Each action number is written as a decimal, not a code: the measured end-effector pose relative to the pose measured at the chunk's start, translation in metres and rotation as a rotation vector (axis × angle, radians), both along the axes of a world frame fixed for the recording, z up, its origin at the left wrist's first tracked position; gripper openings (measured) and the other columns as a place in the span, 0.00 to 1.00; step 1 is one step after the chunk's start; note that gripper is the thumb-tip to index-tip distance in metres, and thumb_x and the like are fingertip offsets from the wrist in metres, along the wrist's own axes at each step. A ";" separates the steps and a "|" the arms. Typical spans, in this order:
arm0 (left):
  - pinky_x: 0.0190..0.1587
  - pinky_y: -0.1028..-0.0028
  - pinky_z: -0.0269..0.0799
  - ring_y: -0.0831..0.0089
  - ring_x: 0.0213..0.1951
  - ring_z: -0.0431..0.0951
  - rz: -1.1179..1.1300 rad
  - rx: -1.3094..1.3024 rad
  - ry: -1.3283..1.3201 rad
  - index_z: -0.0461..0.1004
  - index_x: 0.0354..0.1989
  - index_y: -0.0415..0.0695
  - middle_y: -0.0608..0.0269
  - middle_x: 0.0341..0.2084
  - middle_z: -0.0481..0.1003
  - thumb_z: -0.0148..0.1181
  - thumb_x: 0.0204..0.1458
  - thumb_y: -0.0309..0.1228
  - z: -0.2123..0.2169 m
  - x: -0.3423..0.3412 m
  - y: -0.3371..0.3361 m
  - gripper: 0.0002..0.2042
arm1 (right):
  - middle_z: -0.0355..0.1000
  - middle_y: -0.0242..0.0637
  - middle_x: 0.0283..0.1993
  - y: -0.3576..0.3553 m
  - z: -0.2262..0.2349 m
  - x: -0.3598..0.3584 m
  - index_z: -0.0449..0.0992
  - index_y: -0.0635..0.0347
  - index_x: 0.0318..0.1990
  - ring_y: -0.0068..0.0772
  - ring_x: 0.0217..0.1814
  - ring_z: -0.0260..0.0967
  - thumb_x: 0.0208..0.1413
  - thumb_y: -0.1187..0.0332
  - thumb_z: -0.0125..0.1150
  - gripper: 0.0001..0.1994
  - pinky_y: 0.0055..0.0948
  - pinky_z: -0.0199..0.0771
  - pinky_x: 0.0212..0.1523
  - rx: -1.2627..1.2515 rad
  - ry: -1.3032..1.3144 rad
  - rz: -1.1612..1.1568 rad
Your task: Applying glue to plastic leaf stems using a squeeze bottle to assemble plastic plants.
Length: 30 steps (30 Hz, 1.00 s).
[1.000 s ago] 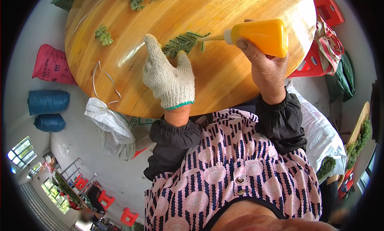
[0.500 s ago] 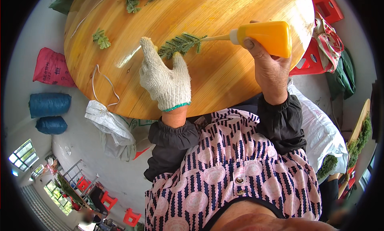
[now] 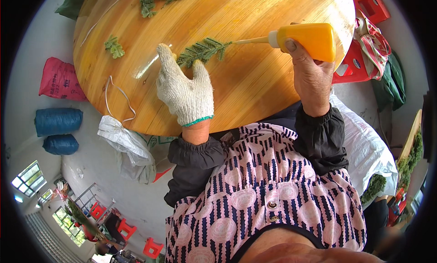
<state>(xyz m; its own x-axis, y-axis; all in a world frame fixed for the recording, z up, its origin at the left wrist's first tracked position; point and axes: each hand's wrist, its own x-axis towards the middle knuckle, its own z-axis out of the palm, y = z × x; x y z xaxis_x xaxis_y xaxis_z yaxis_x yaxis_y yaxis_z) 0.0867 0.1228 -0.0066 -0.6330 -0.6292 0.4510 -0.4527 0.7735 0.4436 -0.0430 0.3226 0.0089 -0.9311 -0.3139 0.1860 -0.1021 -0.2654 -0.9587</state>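
Observation:
My left hand [image 3: 185, 92], in a white knitted glove with a green cuff edge, pinches a green fir sprig [image 3: 205, 51] by its left end, between thumb and fingers. The sprig points to the right over the table. In my bare right hand [image 3: 312, 76] is a yellow squeeze bottle [image 3: 309, 41], tipped on its side. Its long thin nozzle points left, and the tip is at the sprig's right end; whether they touch I cannot tell.
Both hands are over a round wooden table [image 3: 255, 85]. A small sprig [image 3: 114, 47] lies at its left, with more sprigs [image 3: 146, 3] at the far side. White cord [image 3: 120, 88] trails near the left edge. Red stools [image 3: 353, 65] and a white sack [image 3: 364, 135] stand to the right.
The bottle has shifted slightly to the right. My left hand and the sprig have moved slightly left. Both grips stay the same.

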 end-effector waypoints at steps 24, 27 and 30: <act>0.53 0.49 0.74 0.41 0.49 0.78 0.509 -0.240 -0.110 0.69 0.65 0.45 0.41 0.49 0.78 0.63 0.51 0.35 0.038 -0.038 -0.131 0.29 | 0.76 0.35 0.53 0.016 -0.036 -0.035 0.70 0.53 0.59 0.36 0.56 0.74 0.65 0.67 0.65 0.18 0.37 0.76 0.51 -0.579 -0.274 -0.153; 0.51 0.51 0.74 0.44 0.50 0.78 0.630 -0.095 -0.332 0.67 0.66 0.45 0.44 0.46 0.79 0.64 0.53 0.32 0.027 -0.023 -0.166 0.30 | 0.75 0.35 0.53 0.013 -0.028 -0.035 0.68 0.53 0.60 0.36 0.56 0.74 0.64 0.68 0.66 0.20 0.37 0.77 0.50 -0.564 -0.278 -0.133; 0.50 0.52 0.74 0.47 0.45 0.80 0.368 -0.159 -0.066 0.71 0.65 0.44 0.44 0.43 0.80 0.61 0.52 0.29 0.004 -0.009 -0.172 0.28 | 0.75 0.35 0.53 0.010 -0.032 -0.033 0.68 0.53 0.60 0.35 0.56 0.74 0.64 0.69 0.66 0.20 0.37 0.77 0.50 -0.557 -0.288 -0.138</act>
